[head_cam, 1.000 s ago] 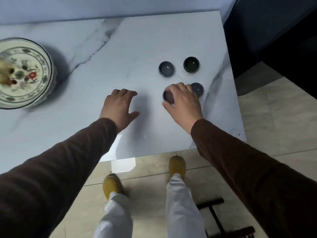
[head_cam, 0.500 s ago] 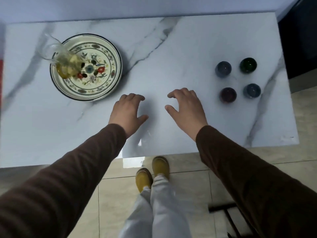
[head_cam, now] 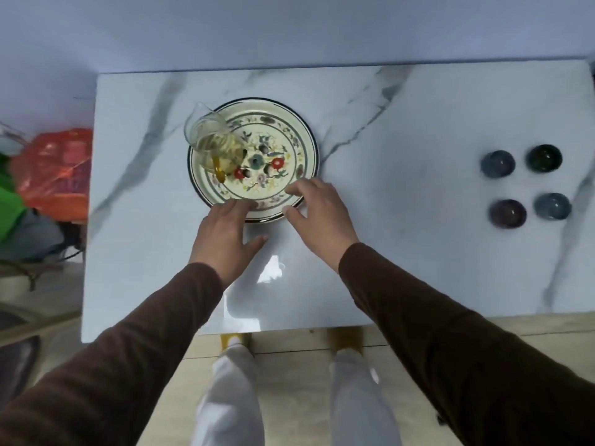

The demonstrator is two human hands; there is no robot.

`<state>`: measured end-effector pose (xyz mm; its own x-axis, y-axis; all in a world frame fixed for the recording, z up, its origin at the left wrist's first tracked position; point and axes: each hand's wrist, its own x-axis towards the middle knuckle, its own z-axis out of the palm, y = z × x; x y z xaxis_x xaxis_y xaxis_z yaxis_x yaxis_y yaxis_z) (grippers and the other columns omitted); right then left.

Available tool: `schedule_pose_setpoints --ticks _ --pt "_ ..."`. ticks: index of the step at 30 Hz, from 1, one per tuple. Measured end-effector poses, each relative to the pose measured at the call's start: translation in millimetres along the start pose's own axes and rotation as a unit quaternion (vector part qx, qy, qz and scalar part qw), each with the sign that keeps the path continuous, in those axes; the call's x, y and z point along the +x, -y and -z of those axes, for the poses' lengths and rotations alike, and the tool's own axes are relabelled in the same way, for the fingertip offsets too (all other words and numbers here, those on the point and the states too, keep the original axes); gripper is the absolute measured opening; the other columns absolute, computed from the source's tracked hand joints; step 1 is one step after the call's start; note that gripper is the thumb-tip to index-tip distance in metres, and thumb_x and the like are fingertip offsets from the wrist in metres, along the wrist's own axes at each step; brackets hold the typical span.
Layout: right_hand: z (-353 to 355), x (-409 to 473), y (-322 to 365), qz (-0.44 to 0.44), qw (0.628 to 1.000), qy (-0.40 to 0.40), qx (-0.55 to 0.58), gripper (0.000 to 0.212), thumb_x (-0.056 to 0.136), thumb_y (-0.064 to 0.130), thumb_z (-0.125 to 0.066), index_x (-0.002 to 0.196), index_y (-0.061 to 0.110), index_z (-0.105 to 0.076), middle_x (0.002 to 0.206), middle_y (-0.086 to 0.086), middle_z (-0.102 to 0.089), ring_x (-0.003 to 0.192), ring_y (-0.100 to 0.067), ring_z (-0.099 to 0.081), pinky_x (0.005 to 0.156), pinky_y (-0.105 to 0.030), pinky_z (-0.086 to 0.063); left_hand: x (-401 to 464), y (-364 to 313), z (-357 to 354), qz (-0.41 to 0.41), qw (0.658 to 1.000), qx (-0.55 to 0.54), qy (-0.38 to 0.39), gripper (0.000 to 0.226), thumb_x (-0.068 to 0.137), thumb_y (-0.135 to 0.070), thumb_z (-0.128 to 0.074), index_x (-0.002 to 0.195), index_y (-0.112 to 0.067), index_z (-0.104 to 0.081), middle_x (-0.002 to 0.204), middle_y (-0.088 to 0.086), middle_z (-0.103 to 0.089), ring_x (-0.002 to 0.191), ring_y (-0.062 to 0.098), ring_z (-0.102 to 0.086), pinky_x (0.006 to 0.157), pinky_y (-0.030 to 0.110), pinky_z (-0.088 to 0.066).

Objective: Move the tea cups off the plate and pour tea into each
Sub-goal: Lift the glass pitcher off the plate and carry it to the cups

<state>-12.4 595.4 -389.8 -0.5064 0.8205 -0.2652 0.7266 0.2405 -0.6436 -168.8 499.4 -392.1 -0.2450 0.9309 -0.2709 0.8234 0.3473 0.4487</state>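
A flowered plate (head_cam: 289, 146) lies on the marble table (head_cam: 402, 252). On its left part stands a glass pitcher (head_cam: 214, 141) holding yellow tea. Several small dark tea cups stand in a cluster on the table at the right: a grey-blue cup (head_cam: 497, 164), a green cup (head_cam: 544, 157), a purple cup (head_cam: 507, 213) and a blue cup (head_cam: 552, 206). My left hand (head_cam: 225, 235) hovers at the plate's near rim, fingers spread, empty. My right hand (head_cam: 322, 212) is beside it over the rim, fingers apart, holding nothing.
The table's near edge runs just above my legs and yellow shoes (head_cam: 346, 338). Left of the table on the floor are an orange plastic bag (head_cam: 54, 169) and a green thing (head_cam: 9, 207). A pale wall stands behind the table.
My right hand let go of the purple cup and both hands moved left toward the plate. The view swung left, bringing plate and pitcher to the middle.
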Motion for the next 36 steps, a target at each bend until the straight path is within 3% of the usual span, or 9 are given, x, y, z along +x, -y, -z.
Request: schedule_pose_setpoints --ticks 6,11,14,18,21,25,30,34,36 --pt "-54 29 62 -0.075 0.991 -0.034 0.105 0.032 0.090 0.028 -0.060 0.121 0.019 -0.060 0.118 0.001 -0.060 0.106 -0.018 -0.057 0.095 -0.041 -0.047 15 77 40 -0.007 1.000 -0.013 0.002 0.053 0.082 -0.033 -0.069 0.130 -0.017 -0.053 0.128 0.007 -0.058 0.118 0.030 -0.049 0.100 0.043 -0.041" --pt "-88 57 86 -0.133 0.966 -0.072 0.210 0.038 0.091 0.035 -0.059 0.126 0.021 -0.055 0.123 0.003 -0.057 0.110 -0.014 -0.055 0.096 -0.035 -0.047 45 114 56 0.001 1.000 -0.026 -0.008 0.052 0.084 -0.035 -0.066 0.130 -0.017 -0.052 0.127 0.007 -0.057 0.119 0.029 -0.046 0.101 0.041 -0.039" --pt "-105 70 90 -0.164 0.947 -0.085 0.262 0.027 0.093 0.034 -0.056 0.116 0.020 -0.059 0.117 0.003 -0.059 0.104 -0.014 -0.055 0.093 -0.034 -0.046 62 123 56 0.002 0.999 -0.028 -0.015 0.051 0.083 -0.035 -0.066 0.129 -0.017 -0.053 0.126 0.007 -0.057 0.120 0.030 -0.045 0.101 0.042 -0.038" --pt "-118 82 90 -0.175 0.930 -0.088 0.310 0.022 0.097 0.032 -0.052 0.103 0.013 -0.062 0.105 -0.003 -0.062 0.091 -0.020 -0.058 0.088 -0.044 -0.051 81 131 50 0.001 1.000 -0.014 -0.020 0.051 0.082 -0.035 -0.066 0.128 -0.017 -0.053 0.126 0.008 -0.057 0.121 0.031 -0.044 0.102 0.043 -0.038" --pt "-122 86 90 -0.175 0.905 -0.079 0.380 0.020 0.099 0.031 -0.050 0.102 0.016 -0.063 0.096 0.002 -0.064 0.070 -0.009 -0.055 0.064 -0.027 -0.049 89 132 46 -0.003 1.000 -0.008 -0.029 0.052 0.082 -0.034 -0.067 0.128 -0.015 -0.053 0.127 0.009 -0.055 0.123 0.031 -0.042 0.102 0.044 -0.038" --pt "-123 89 93 -0.186 0.873 -0.079 0.444 0.018 0.101 0.023 -0.046 0.095 0.017 -0.062 0.080 0.006 -0.061 0.060 -0.003 -0.052 0.055 -0.013 -0.046 93 128 43 -0.004 0.999 0.003 -0.037 0.053 0.081 -0.033 -0.067 0.129 -0.014 -0.053 0.129 0.010 -0.054 0.125 0.032 -0.040 0.103 0.044 -0.037" --pt "-106 77 86 -0.193 0.880 -0.105 0.421 0.024 0.102 0.024 -0.044 0.085 0.015 -0.060 0.070 0.003 -0.055 0.062 -0.011 -0.050 0.065 -0.032 -0.047 94 114 43 -0.017 0.999 0.021 -0.028 0.056 0.081 -0.036 -0.067 0.130 -0.014 -0.052 0.128 0.011 -0.054 0.124 0.033 -0.040 0.102 0.044 -0.038" --pt "-81 46 68 -0.191 0.885 -0.141 0.400 0.026 0.102 0.027 -0.042 0.080 0.027 -0.057 0.072 0.010 -0.056 0.060 -0.004 -0.050 0.061 -0.022 -0.045 88 90 41 -0.040 0.999 0.027 -0.009 0.058 0.080 -0.033 -0.068 0.132 -0.014 -0.050 0.130 0.011 -0.053 0.124 0.033 -0.040 0.103 0.044 -0.038" --pt "-68 26 57 -0.193 0.888 -0.158 0.387 0.028 0.102 0.026 -0.042 0.077 0.025 -0.055 0.071 0.009 -0.054 0.063 -0.007 -0.048 0.062 -0.026 -0.041 85 74 37 -0.059 0.998 0.030 0.000 0.057 0.080 -0.031 -0.069 0.132 -0.013 -0.051 0.132 0.012 -0.053 0.125 0.034 -0.040 0.105 0.044 -0.037"
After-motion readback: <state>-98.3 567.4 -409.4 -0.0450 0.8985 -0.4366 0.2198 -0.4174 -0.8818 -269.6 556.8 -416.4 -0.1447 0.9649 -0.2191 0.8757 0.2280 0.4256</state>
